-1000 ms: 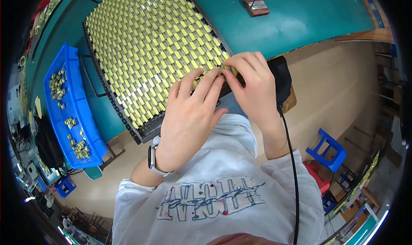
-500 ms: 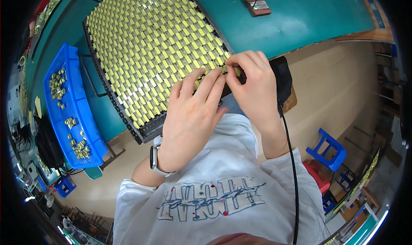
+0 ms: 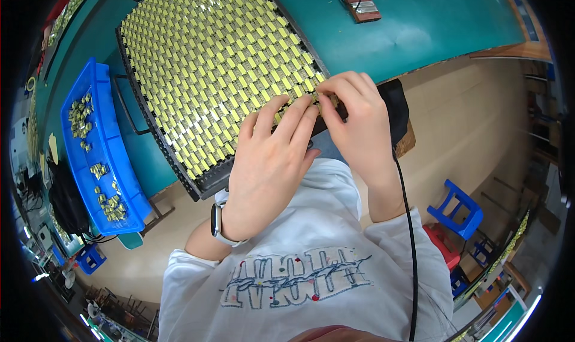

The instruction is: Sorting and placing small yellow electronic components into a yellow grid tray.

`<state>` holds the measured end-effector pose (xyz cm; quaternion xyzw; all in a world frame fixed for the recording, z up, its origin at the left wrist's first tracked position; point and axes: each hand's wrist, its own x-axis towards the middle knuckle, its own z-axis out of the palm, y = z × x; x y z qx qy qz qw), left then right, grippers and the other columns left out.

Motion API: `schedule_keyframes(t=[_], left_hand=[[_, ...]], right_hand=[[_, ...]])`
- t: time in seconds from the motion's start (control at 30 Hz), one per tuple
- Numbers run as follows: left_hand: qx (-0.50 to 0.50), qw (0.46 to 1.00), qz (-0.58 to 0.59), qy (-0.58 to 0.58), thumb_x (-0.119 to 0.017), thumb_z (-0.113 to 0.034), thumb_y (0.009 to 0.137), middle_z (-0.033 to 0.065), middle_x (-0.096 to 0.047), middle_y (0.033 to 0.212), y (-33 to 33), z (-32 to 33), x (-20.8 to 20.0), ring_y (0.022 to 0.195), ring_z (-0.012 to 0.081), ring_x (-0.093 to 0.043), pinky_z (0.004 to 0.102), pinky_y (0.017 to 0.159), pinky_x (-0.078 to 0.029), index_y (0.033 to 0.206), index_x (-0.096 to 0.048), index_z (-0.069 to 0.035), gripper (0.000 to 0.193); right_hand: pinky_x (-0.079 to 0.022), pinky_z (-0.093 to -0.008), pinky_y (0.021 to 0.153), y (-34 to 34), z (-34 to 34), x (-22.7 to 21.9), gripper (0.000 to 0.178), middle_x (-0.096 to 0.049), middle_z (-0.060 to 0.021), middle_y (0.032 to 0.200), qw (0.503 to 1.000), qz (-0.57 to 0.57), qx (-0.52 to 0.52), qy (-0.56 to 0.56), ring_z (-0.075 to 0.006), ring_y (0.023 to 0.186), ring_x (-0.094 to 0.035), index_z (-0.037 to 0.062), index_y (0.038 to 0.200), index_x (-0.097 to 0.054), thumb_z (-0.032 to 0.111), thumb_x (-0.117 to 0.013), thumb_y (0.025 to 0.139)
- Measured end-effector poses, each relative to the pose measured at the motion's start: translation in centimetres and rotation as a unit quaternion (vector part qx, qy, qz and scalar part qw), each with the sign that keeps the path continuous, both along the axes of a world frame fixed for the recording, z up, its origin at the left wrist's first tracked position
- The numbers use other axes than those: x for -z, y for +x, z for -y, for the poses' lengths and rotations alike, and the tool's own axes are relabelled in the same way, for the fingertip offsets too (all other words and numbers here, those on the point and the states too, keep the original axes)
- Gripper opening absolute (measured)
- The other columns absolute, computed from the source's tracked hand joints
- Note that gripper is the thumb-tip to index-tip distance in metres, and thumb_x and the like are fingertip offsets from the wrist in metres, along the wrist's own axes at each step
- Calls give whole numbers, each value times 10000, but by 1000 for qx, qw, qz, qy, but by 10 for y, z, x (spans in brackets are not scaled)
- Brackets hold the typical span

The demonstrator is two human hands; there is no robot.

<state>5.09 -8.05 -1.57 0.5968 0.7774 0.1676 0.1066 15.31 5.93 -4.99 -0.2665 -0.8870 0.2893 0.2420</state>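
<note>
A black tray (image 3: 209, 185) lies tilted across the bench, covered with rows of small yellow-topped blocks (image 3: 209, 72). My left hand (image 3: 266, 156) rests over the tray's near edge, its fingers stretched forward and fingertips on the blocks. Close beside those fingertips, at the near right corner, my right hand (image 3: 357, 114) has its thumb and forefinger pinched together. Whatever sits in that pinch is hidden by the fingers. More loose small yellow blocks (image 3: 112, 209) lie in a blue plastic bin (image 3: 117, 141) left of the tray.
The green bench top (image 3: 419, 33) extends to the right, with a small reddish-brown block (image 3: 363, 9) with a cable at the back. A black cable (image 3: 408, 234) runs down past my right forearm. On the floor at right stands a blue stool (image 3: 456, 210) near a red one (image 3: 442, 246).
Both hands have shifted very slightly to the right, keeping nearly the same pose over the tray's near right corner. The tray and bin look almost unmoved.
</note>
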Motion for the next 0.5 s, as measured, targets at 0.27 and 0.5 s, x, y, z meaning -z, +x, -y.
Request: schedule_keyframes(t=[0.27,0.5], left_hand=[[0,1000,-10,4,-845,-201,764,39,-575,1440,1,-1,1,1314,314,-526,455,1071,-442,1358,-596,-73,656],[18,1000,-26,-1,-795,-254,838,61,-566,1434,-1,0,2,1326,293,-502,441,1058,-439,1376,-582,-51,613]], right_hand=[[-560,-384,757,12,-5,0,258,-689,-123,1042,999,-3,-45,4,-302,945,-666,6,1124,-702,-46,-691,872],[-564,-398,746,16,3,-2,264,-681,-143,1043,999,11,-30,8,-316,889,-681,-1,1147,-693,-40,-692,886]])
